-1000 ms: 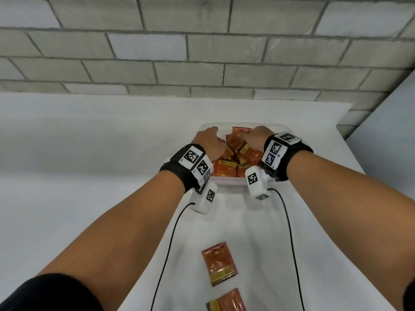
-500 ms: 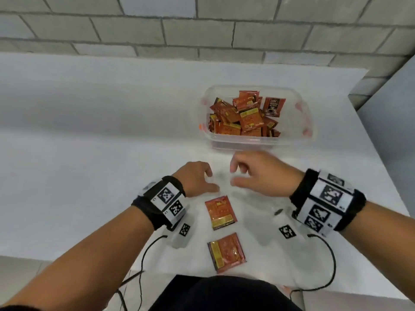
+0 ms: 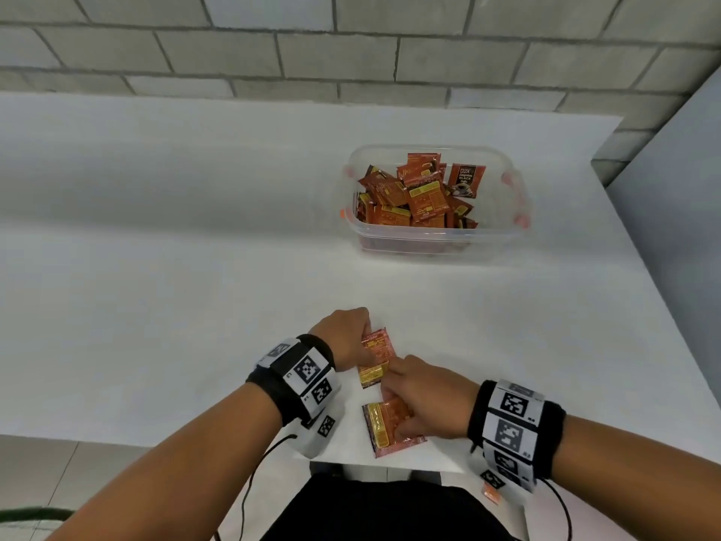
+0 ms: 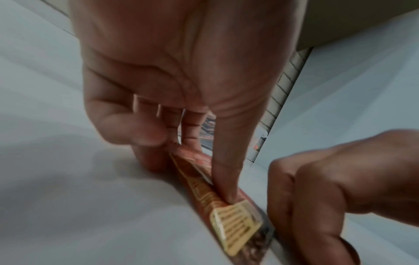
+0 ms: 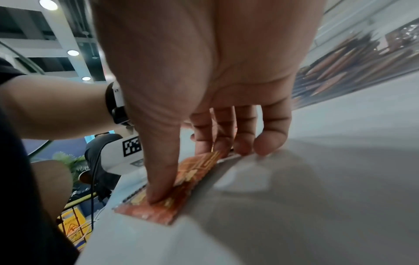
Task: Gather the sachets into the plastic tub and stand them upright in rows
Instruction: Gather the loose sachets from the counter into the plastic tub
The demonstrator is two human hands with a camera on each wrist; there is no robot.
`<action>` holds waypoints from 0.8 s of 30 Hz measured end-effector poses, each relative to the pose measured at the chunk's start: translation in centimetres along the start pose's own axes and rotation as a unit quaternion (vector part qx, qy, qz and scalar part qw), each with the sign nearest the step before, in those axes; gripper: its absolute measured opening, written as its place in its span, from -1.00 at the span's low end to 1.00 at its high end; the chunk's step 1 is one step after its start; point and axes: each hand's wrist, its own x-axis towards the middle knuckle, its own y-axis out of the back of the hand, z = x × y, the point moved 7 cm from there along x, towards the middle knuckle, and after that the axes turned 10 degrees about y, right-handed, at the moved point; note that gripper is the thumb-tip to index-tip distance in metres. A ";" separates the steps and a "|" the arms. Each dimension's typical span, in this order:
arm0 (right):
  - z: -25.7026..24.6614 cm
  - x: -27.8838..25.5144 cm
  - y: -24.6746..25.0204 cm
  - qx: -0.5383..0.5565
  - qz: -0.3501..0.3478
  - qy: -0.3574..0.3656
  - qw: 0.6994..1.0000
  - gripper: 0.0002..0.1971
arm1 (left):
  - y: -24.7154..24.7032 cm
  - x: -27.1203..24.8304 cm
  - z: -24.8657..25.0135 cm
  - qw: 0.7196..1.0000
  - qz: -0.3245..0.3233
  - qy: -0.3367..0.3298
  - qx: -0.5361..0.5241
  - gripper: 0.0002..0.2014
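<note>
A clear plastic tub [image 3: 421, 244] stands at the back right of the white table, with several red-orange sachets [image 3: 413, 193] jumbled in it. Two loose sachets lie near the table's front edge. My left hand [image 3: 361, 341] pinches the farther sachet [image 3: 374, 357]. In the left wrist view this sachet [image 4: 229, 217] is tipped up on one edge between the thumb [image 4: 226, 179] and curled fingers. My right hand [image 3: 394, 400] grips the nearer sachet [image 3: 386, 427]. In the right wrist view its thumb [image 5: 158, 179] presses on that flat sachet [image 5: 190, 181], with fingertips at the far edge.
The table's front edge [image 3: 351, 460] runs just behind the nearer sachet. A grey block wall [image 3: 351, 52] closes the back and a grey panel [image 3: 671, 228] the right side. Cables hang from both wrists. The tub's side [image 5: 362, 59] shows in the right wrist view.
Both hands came out of the tub and back toward the table's front edge. They hovered above the two loose sachets half a second ago; now each hand has taken hold of one.
</note>
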 end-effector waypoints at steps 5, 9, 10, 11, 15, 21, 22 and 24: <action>1.1 -1.1 1.2 0.097 0.020 -0.051 0.994 -0.78 | 0.4 -0.1 -1.1 0.997 -0.016 0.011 -0.069 -0.69; 3.9 -2.4 4.9 0.173 0.111 -0.082 0.975 -0.82 | 2.4 -0.7 -1.6 0.983 -0.035 -0.014 -0.177 -0.90; 4.8 -2.8 6.4 0.192 0.153 -0.092 0.965 -0.82 | 3.6 -0.9 -1.5 0.978 -0.023 -0.019 -0.208 -0.93; 5.7 -3.3 8.4 0.208 0.209 -0.106 0.950 -0.81 | 5.0 -0.9 -1.4 0.969 -0.007 -0.022 -0.246 -0.96; 9.9 -5.0 16.1 0.273 0.449 -0.140 0.839 -0.80 | 11.4 0.0 -0.2 0.912 0.073 -0.018 -0.402 -0.91; 14.8 -2.5 20.8 0.274 0.513 -0.222 0.782 -0.78 | 16.8 4.3 3.4 0.923 0.194 -0.027 -0.331 -0.78; 15.3 -1.9 20.9 0.262 0.506 -0.236 0.787 -0.78 | 16.9 5.0 3.6 0.927 0.201 -0.014 -0.317 -0.75; 16.0 -1.0 21.2 0.230 0.490 -0.257 0.801 -0.80 | 16.7 6.1 3.7 0.933 0.212 0.009 -0.290 -0.73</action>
